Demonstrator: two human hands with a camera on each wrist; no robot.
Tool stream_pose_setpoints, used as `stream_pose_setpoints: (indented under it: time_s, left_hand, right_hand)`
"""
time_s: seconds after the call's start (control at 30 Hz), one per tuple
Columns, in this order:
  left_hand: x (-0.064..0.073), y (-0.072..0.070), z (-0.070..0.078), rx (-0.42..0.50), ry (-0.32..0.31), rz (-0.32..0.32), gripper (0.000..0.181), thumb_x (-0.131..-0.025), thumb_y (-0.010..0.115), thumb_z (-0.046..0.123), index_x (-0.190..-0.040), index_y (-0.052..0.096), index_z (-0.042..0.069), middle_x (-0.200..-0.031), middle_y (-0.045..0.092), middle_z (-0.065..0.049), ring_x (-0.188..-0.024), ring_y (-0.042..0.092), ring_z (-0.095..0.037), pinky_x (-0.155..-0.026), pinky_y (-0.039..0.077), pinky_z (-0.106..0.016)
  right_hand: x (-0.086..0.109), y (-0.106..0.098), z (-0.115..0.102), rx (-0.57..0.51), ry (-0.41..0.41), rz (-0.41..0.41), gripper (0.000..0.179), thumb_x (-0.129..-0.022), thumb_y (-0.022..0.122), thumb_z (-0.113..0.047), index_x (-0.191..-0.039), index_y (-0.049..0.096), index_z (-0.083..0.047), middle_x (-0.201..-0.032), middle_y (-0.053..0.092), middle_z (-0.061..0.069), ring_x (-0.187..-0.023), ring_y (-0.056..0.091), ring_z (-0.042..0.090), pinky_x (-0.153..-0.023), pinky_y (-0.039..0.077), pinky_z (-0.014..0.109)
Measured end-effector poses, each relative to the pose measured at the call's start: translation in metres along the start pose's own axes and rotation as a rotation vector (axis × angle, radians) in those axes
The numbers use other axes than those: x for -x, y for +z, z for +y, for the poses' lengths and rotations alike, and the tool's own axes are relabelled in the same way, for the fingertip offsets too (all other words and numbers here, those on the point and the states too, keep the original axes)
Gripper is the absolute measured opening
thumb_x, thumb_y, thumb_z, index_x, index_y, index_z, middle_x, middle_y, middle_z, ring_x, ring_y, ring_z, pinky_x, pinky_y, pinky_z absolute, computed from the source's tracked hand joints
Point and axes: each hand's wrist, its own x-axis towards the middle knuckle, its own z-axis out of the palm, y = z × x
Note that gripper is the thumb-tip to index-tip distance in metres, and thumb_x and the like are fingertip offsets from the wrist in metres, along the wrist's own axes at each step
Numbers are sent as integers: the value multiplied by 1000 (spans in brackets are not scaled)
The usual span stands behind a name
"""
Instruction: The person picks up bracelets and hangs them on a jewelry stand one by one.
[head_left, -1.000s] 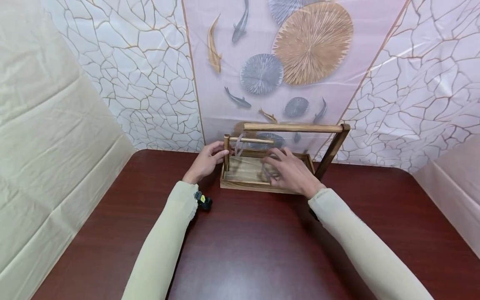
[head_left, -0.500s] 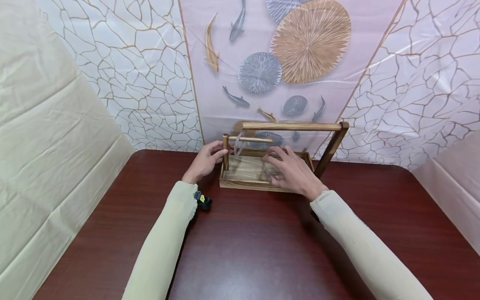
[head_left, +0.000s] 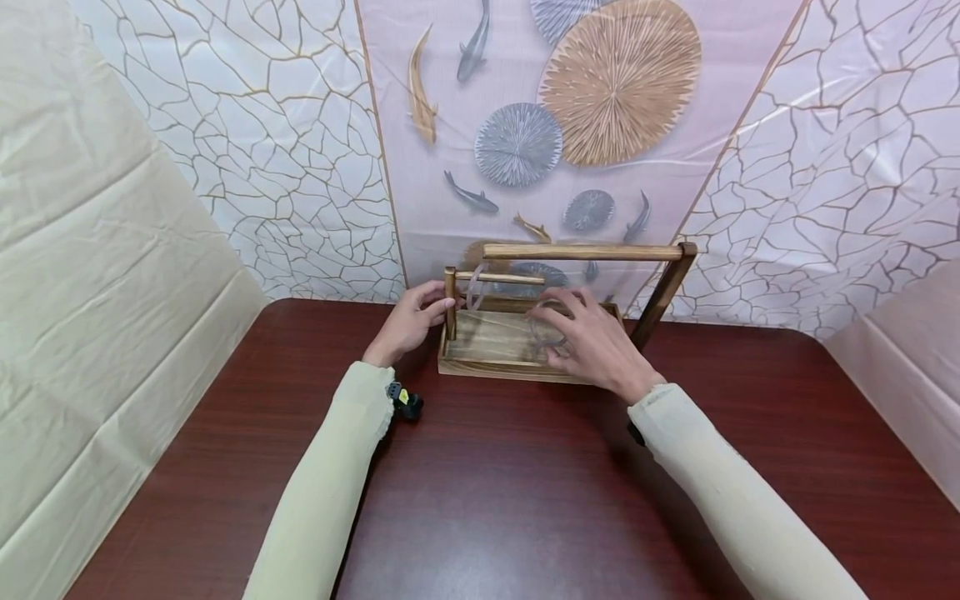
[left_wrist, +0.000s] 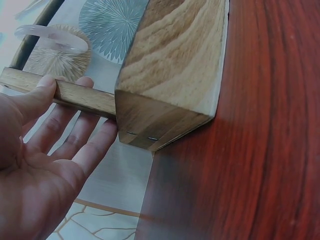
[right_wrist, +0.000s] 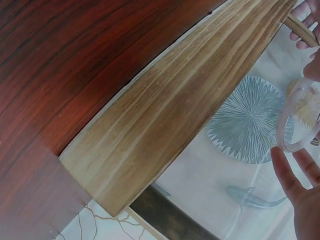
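Note:
A wooden jewelry stand has a shallow tray base (head_left: 491, 369), a short left post (head_left: 450, 312) with a low bar (head_left: 510, 278), and a taller right post carrying a long upper bar (head_left: 585, 252). My left hand (head_left: 408, 323) grips the short post between thumb and fingers, as the left wrist view confirms. A pale translucent bangle (left_wrist: 60, 39) hangs on the low bar near that post. Over the tray, my right hand (head_left: 596, 343) holds a second clear bangle (right_wrist: 283, 122) upright between thumb and fingertips, apart from the low bar's free end.
The stand sits near the back of a dark red wooden table (head_left: 480, 483). Behind it hangs a patterned cloth (head_left: 517, 208) with fish and round motifs. A cream cloth (head_left: 112, 333) closes the left side.
My right hand has shifted slightly up and right with the bangle, which now shows more clearly. The left hand keeps its grip on the post; the stand stays put.

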Motion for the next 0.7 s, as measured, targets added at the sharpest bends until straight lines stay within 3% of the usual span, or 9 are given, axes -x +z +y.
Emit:
stream_pose_setpoints:
  time_s: [0.7]
  left_hand:
    - [3,-1,2,-7,1,-4,38,-105,55,19,-141,56,6,-131,66,-16,-127,62,-30,-108,52,-43]
  right_hand:
    - [-9,-10,-3,-6,5,45,51,-84,75,-18,-133,62,-23,-144,52,11,-127,48,37,-61,57,45]
